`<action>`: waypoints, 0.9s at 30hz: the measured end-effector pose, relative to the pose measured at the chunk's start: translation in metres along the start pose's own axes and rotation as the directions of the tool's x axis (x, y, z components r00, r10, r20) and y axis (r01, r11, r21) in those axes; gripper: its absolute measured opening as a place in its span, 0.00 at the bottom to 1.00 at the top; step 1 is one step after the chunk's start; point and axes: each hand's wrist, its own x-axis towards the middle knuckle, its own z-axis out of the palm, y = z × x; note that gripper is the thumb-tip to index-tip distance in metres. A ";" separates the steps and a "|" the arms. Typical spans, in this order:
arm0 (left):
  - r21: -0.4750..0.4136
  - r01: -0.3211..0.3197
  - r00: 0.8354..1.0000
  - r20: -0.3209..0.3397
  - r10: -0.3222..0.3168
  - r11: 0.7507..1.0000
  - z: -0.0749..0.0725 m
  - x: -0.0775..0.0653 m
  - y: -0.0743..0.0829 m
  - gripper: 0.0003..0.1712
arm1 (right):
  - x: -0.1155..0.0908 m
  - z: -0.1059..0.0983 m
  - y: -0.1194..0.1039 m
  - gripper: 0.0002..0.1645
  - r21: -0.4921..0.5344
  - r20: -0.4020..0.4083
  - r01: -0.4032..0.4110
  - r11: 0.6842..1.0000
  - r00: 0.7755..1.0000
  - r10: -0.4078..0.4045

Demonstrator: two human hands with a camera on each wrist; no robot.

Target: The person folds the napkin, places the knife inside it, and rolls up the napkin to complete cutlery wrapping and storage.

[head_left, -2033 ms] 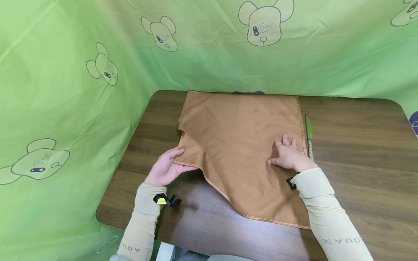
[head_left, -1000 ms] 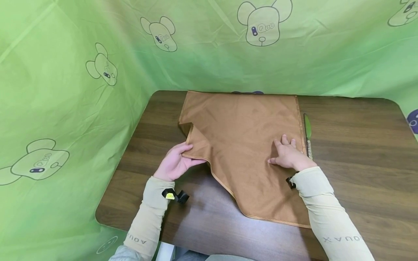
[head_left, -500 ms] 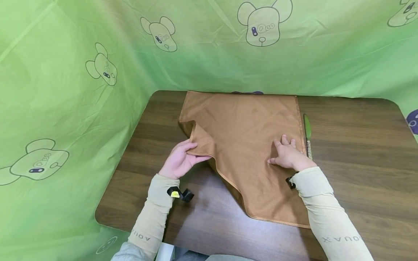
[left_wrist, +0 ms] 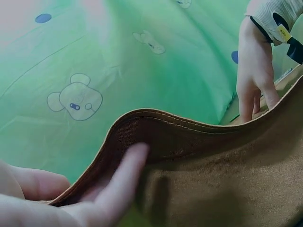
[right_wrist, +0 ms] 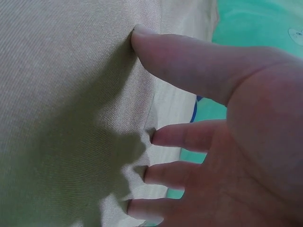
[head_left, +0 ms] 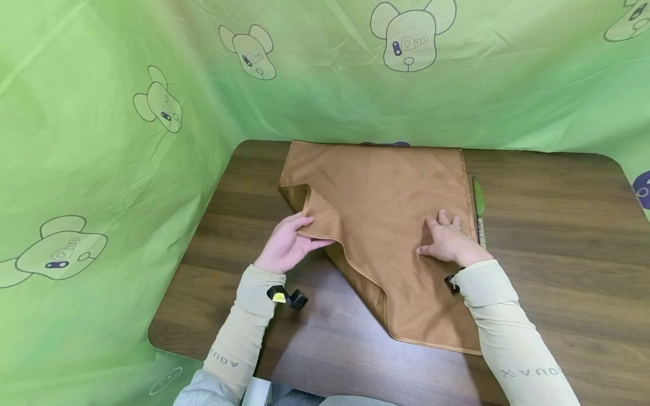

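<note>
A brown cloth (head_left: 386,192) with a stitched hem lies over the table. My left hand (head_left: 288,243) pinches its near left corner between thumb and fingers and holds it raised, so the edge waves and the darker underside shows. In the left wrist view the thumb of the left hand (left_wrist: 42,198) is on the outer side and a finger lies along the inner side of the hem. My right hand (head_left: 449,241) presses the cloth near its right edge with spread fingertips. The right wrist view shows the thumb and several fingertips of the right hand (right_wrist: 189,142) touching the fabric.
A knife (head_left: 479,208) with a green-looking blade and patterned handle lies just right of the cloth. The wooden table (head_left: 558,237) has rounded corners. Green curtains (head_left: 315,101) with bear-head prints stand behind and left of it.
My left hand has moved right and away from me with the cloth corner, folding more of the left edge over and exposing more underside. The right hand has stayed in place.
</note>
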 end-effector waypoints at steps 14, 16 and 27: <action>0.064 -0.034 0.999 -0.009 0.035 0.997 0.006 0.011 -0.001 0.20 | -0.001 0.000 -0.001 0.52 -0.026 -0.004 -0.014 1.000 1.000 0.013; 0.061 -0.033 0.999 -0.010 0.034 0.998 0.007 0.012 -0.001 0.20 | -0.002 0.000 -0.002 0.51 -0.032 -0.008 -0.014 0.999 1.000 0.014; 0.049 -0.024 0.999 -0.022 0.025 0.998 0.015 0.018 0.001 0.19 | -0.006 0.000 -0.006 0.45 -0.068 -0.065 0.031 0.997 0.997 -0.036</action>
